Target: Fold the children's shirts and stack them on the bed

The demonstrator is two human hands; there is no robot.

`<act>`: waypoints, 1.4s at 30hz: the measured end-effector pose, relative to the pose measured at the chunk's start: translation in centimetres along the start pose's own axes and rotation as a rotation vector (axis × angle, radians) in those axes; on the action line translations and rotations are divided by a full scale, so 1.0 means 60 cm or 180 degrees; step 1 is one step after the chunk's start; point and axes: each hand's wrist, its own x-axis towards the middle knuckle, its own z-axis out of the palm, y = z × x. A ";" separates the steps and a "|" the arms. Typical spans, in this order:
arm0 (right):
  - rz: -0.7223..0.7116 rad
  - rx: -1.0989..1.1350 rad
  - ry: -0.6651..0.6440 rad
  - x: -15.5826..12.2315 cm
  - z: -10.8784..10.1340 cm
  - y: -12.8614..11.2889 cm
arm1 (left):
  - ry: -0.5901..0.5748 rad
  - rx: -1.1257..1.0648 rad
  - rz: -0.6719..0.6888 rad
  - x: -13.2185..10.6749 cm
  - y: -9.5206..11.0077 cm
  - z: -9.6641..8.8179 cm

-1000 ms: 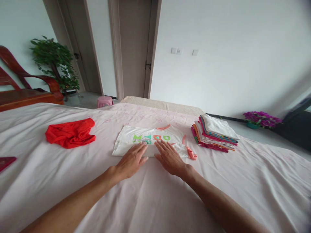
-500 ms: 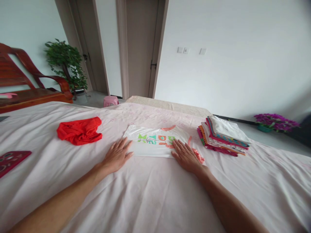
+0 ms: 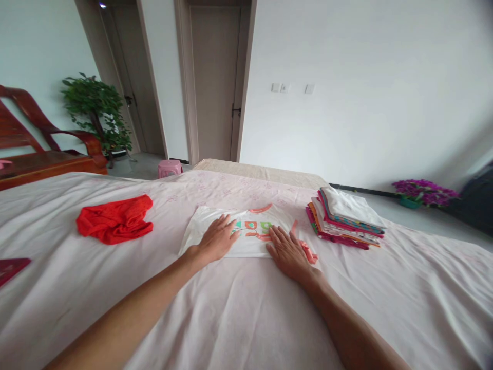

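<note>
A white T-shirt (image 3: 198, 228) with coloured printed letters and coral trim lies sideways on the bed in front of me, its neckline towards the right. My left hand (image 3: 218, 239) rests on the middle of the shirt with fingers stretched out, covering part of the print. Flat on the right part of the shirt is my right hand (image 3: 288, 253), its fingers extended. A bunched coral edge of the shirt shows just beyond the right wrist. Neither hand grips the cloth.
A crumpled red garment (image 3: 115, 218) lies to the left. On the right stands a stack of folded clothes (image 3: 348, 218). A dark red flat object (image 3: 13, 268) is at the left edge. Past the bed (image 3: 239, 329) are a pink stool (image 3: 170, 168) and a wooden bench (image 3: 50, 162).
My left hand has slid right, from the shirt's left edge onto its middle, over the print. The right hand stays nearly in place on the shirt. The view has tilted slightly.
</note>
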 end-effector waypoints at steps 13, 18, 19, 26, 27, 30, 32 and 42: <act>0.0172 0.0156 -0.0388 0.004 -0.028 -0.007 | -0.0284 0.0394 -0.0820 0.083 -0.127 0.079; 0.0255 0.0186 -0.0547 0.001 -0.037 -0.009 | -0.0132 0.0553 -0.1547 0.076 -0.193 0.065; 0.0239 0.0195 -0.0587 0.001 -0.041 -0.009 | -0.0033 0.0621 -0.1645 0.074 -0.195 0.066; 0.0042 0.0253 -0.0566 0.050 -0.070 -0.023 | 0.0997 0.0698 -0.0434 0.070 -0.166 0.066; -0.0009 0.0310 -0.0522 0.064 -0.068 -0.031 | 0.0859 0.0536 -0.0115 0.071 -0.161 0.066; -0.0156 0.0515 -0.0523 0.104 -0.045 -0.051 | 0.0149 0.0223 0.0395 0.075 -0.152 0.071; -0.0295 0.0638 -0.0661 0.127 -0.022 -0.054 | -0.0192 0.0239 0.0432 0.077 -0.150 0.077; 0.0046 0.0673 -0.1156 0.180 0.036 0.105 | -0.0418 0.0604 -0.0678 0.087 -0.165 0.080</act>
